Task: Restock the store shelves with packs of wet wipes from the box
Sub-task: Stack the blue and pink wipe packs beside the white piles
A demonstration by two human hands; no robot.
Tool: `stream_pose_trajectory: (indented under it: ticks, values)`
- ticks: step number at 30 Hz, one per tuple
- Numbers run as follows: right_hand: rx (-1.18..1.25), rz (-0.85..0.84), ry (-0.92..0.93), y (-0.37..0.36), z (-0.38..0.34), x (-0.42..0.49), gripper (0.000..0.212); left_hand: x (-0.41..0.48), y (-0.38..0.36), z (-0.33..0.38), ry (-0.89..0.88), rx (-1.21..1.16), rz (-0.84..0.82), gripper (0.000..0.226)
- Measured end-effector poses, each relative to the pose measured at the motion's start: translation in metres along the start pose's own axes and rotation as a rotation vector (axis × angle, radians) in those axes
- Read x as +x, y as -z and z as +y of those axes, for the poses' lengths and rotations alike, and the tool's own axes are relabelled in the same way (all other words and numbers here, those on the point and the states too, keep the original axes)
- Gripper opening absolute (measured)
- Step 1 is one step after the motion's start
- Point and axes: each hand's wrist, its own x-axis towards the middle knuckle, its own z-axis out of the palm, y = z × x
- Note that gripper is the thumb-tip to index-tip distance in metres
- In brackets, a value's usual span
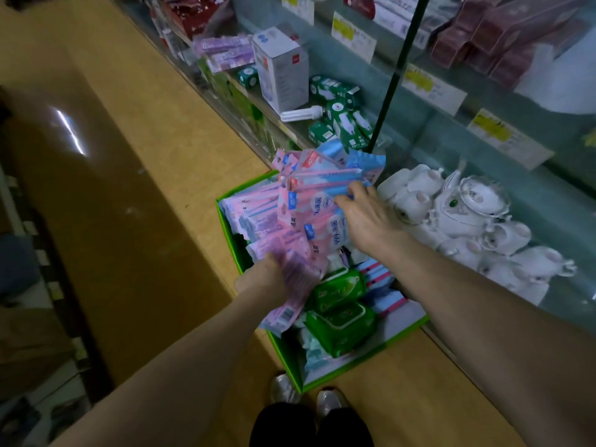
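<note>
The tan floor [180, 175] left of the box [371, 351] lies open. Heaped pink and blue packs [309, 201] overflow the box's far end, while green packs [338, 321] sit lower at its near end. A white tea set [464, 208] crowds the shelf [548, 201] just right of it.

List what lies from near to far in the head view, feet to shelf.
Shoes → green wipes packs in the box → pink-and-blue packs under the right hand → green bulb boxes → white carton.
</note>
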Motion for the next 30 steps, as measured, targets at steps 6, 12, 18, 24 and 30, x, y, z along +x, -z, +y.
stream_pose_trajectory:
  ticks: [6, 12, 18, 24, 30]
  values:
    - [-0.093, 0.024, 0.029, -0.01, -0.001, 0.001, 0.053, 0.008, 0.009, -0.006, -0.106, -0.065, -0.059, 0.015]
    - [-0.214, -0.025, 0.042, -0.018, -0.01, -0.002, 0.041, 0.005, 0.011, -0.006, -0.14, -0.166, -0.095, 0.019]
    - [-0.327, -0.077, 0.127, -0.017, 0.004, -0.009, 0.039, -0.001, 0.018, -0.007, -0.192, -0.197, -0.094, 0.021]
    - [-0.279, -0.257, -0.046, 0.0, 0.041, -0.017, 0.03, -0.019, 0.024, 0.02, -0.356, 0.058, 0.229, 0.031]
    - [-0.127, -0.292, -0.14, 0.008, 0.071, -0.025, 0.032, -0.024, -0.022, 0.037, -0.543, 0.205, -0.013, 0.07]
